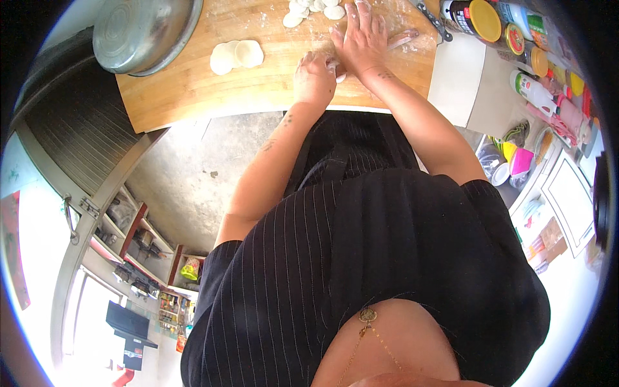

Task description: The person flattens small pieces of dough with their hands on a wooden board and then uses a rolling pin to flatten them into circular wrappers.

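Observation:
My left hand [314, 78] is curled on the wooden board [184, 92], its fingers closed around a piece of pale dough [341, 77], mostly hidden. My right hand [363, 41] lies palm down beside it, fingers stretched and apart, over a thin wooden rolling pin [404, 38] whose end sticks out to the right. Above my left hand is a cluster of small dough pieces [309, 7], cut off by the picture's top edge. Flat round dough wrappers [237, 55] overlap to the left. Flour dusts the board.
A large metal basin [140, 36] stands at the board's left corner. A dark-handled tool [433, 22] lies at the right edge. Lidded jars [485, 20] and a white bottle [534, 92] crowd the right side. Below the board's left edge is a ridged dark panel [82, 121].

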The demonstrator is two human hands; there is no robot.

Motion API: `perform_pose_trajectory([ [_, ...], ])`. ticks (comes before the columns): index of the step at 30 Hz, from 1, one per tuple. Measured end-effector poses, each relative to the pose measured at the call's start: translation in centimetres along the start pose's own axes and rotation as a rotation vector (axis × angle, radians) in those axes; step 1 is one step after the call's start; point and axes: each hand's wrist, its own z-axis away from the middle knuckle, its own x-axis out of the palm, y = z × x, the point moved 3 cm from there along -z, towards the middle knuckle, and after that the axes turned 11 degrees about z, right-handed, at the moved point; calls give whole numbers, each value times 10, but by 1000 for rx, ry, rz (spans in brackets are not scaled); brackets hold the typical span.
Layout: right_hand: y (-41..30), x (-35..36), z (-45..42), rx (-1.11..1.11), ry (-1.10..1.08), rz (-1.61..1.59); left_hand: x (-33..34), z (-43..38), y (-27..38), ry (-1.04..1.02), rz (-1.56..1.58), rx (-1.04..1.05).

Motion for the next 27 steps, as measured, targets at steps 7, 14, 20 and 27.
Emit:
perform_pose_trajectory([
  [7,26,-3,63,-85,-98,-46,-7,15,-6,-86,157,-228],
  [14,-5,-6,10,-4,62,-89,-8,7,-12,35,-132,104],
  [20,22,-4,55,-109,7,-71,-6,21,-17,-26,55,-142],
  [27,5,1,39,-61,28,-130,-10,15,-18,-1,-33,-16],
])
